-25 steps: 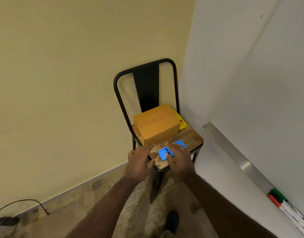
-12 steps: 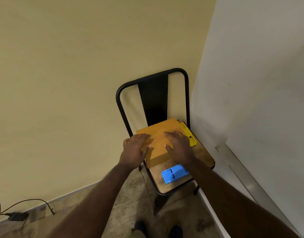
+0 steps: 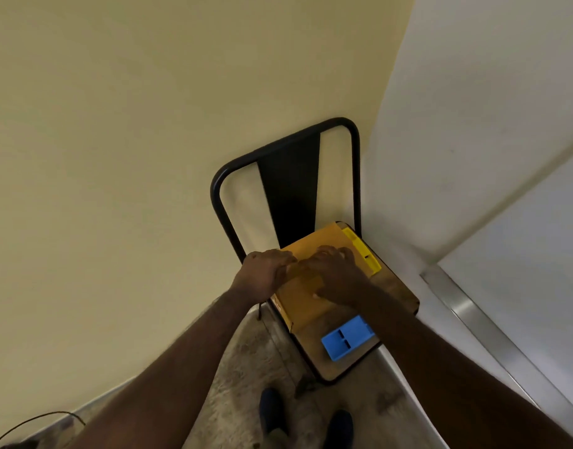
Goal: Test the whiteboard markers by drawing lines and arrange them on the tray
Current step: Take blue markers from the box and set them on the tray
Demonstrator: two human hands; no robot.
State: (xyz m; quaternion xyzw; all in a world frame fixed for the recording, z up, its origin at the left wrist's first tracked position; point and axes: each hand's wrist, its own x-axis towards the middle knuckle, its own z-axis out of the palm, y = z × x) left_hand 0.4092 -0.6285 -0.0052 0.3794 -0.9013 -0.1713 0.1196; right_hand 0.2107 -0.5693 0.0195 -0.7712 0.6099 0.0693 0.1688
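Down on the chair seat (image 3: pixel 398 296), my left hand (image 3: pixel 262 275) curls over the left edge of the orange cardboard box (image 3: pixel 303 299), while my right hand (image 3: pixel 335 273) lies flat and spread on its top. Behind the box, a yellow tray (image 3: pixel 364 251) sits at the seat's back-right corner. A blue tray (image 3: pixel 346 338) lies near the front edge.

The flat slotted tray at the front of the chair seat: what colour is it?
Bright blue: the slotted tray, seen best in the head view.
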